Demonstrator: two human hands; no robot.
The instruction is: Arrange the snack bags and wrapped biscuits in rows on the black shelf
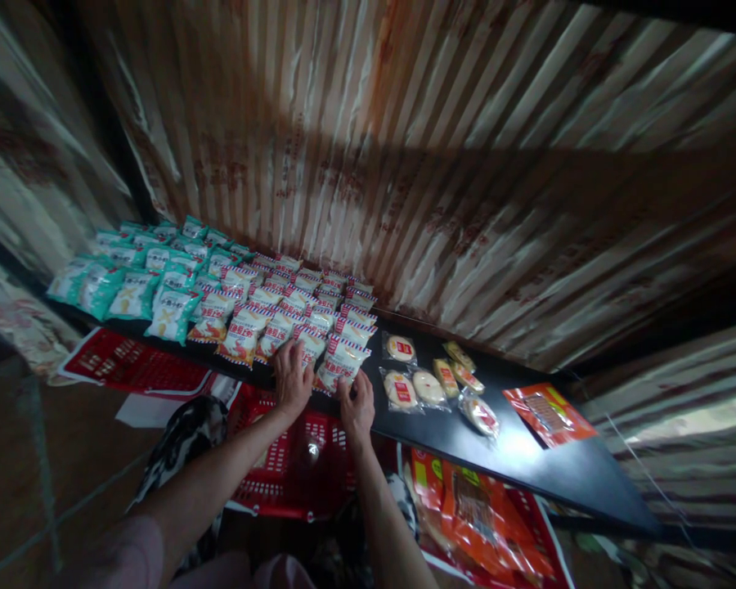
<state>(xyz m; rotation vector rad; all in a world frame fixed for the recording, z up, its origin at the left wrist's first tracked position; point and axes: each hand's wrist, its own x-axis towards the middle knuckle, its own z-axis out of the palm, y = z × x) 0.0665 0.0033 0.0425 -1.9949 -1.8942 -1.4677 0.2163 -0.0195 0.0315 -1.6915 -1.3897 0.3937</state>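
Observation:
White, red and blue striped snack bags (244,334) stand in rows on a black shelf (398,421). My left hand (293,380) is at the front row, its fingers bent over the lower part of one snack bag (310,345). At the row's right end, my right hand (356,405) has its thumb and fingers closed at the lower corner of another snack bag (344,360). The undersides of both bags are partly hidden by my fingers. Teal snack bags (133,294) fill the shelf further left.
Round wrapped cakes (400,390) and small yellow packets (446,378) lie to the right, before an orange packet (550,413). Below are a red basket (270,491) and a container with orange packets (484,523). Pleated, wrinkled sheeting (343,147) backs the shelf.

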